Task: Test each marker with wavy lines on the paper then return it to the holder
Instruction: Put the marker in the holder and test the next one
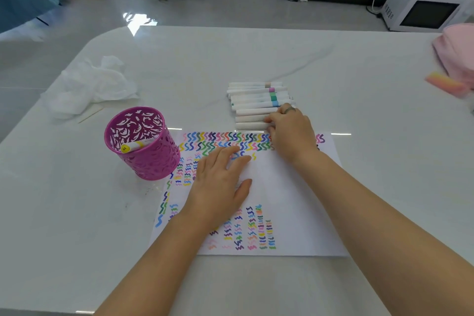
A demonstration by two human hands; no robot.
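A white sheet of paper [289,202] covered with rows of coloured wavy lines lies in front of me. My left hand [220,185] rests flat on it, fingers straight. A row of white markers [256,100] lies just beyond the paper. My right hand [289,133] reaches over the nearest markers [250,125], its fingertips curled onto the right ends of the closest ones; whether it grips one cannot be told. A magenta cut-out holder [143,146] stands left of the paper with one yellow-capped marker [133,147] inside.
Crumpled white tissue [89,84] and a thin wooden stick [89,115] lie behind the holder. A pink cloth [456,56] and a pink-yellow block [443,83] sit at the table's right edge. A microwave [425,5] stands on the floor beyond.
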